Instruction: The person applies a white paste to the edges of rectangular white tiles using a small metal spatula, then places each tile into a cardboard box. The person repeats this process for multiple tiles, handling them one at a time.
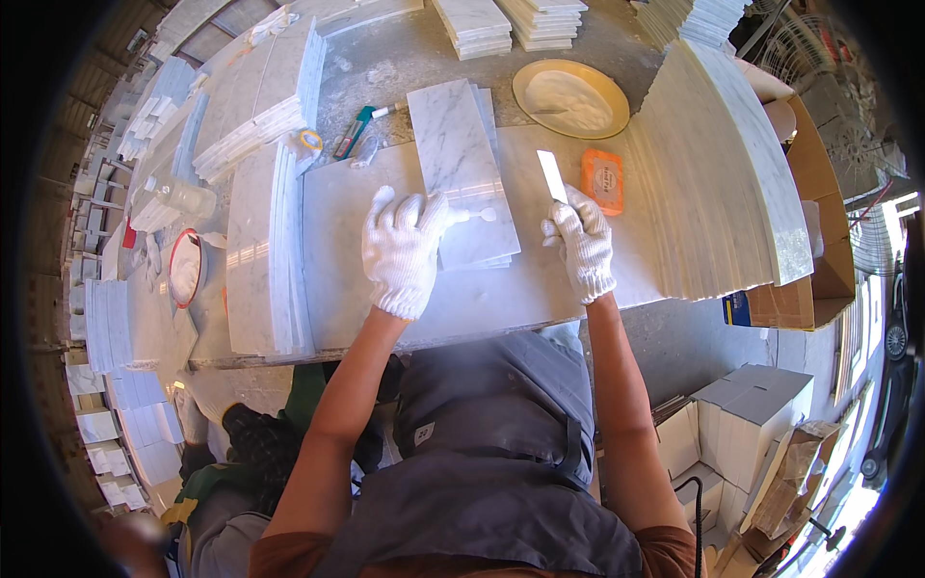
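My left hand (pixel 400 246), in a white knit glove, rests by the left edge of a grey-veined marble tile (pixel 458 144). Its fingers are apart and partly foreshortened, with nothing visible in them. A small white smear (pixel 487 214) marks the tile just right of this hand. More tile edges show beneath the top one. To the right of the stack, my right hand (pixel 585 246), gloved too, is closed around a narrow white flat strip (pixel 551 175) that points up and away. The strip stands apart from the tile.
Tall tile stacks flank the worktable (pixel 366 289), including a long right-hand stack (pixel 708 183). Beyond my hands are a yellow bowl of white powder (pixel 570 96), an orange packet (pixel 602 181) and a green-handled tool (pixel 354 133). Another person (pixel 231 501) is low at left.
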Available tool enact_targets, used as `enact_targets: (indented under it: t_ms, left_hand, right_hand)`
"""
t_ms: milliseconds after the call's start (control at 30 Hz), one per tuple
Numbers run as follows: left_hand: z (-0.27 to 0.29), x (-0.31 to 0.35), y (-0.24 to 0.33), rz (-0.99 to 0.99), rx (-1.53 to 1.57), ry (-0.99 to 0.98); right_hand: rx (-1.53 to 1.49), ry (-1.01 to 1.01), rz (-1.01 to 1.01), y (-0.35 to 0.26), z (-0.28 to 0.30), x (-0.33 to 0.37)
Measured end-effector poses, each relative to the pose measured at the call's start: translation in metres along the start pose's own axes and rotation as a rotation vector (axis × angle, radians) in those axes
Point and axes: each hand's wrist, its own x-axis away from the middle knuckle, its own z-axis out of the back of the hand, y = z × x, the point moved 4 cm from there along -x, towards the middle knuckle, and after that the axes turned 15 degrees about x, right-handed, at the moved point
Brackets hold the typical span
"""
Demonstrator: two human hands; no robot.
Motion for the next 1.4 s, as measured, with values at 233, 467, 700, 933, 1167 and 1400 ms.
enact_targets:
  t_ms: [233,467,700,933,1167,1400]
  left_hand:
    - [-0.0031,-0.0016,0.0009,0.024,0.006,-0.063]
    - [-0.0030,-0.0039,0.0030,-0.001,-0.012,-0.042]
    - [-0.0020,-0.0061,0.0031,-0.008,0.014,-0.062]
    - [0.0000,-0.0091,0.0055,0.000,0.013,-0.077]
    - [-0.0012,-0.0084,0.0051,-0.011,0.033,-0.067]
    - [0.0001,-0.0070,0.0028,0.033,0.064,-0.101]
  right_hand:
    - [-0.006,-0.011,0.023,0.0007,0.0000,-0.0006]
    - [-0.033,-0.029,0.027,-0.0009,-0.0008,-0.0005]
    - [-0.021,-0.048,0.046,-0.0018,-0.0005,-0.0010]
    - [-0.010,0.002,0.007,0.0011,-0.0009,0.0000]
    - [-0.032,-0.025,0.016,0.0007,-0.0007,-0.0011]
    - [-0.015,-0.013,-0.003,0.0002,0.0006,0.0006]
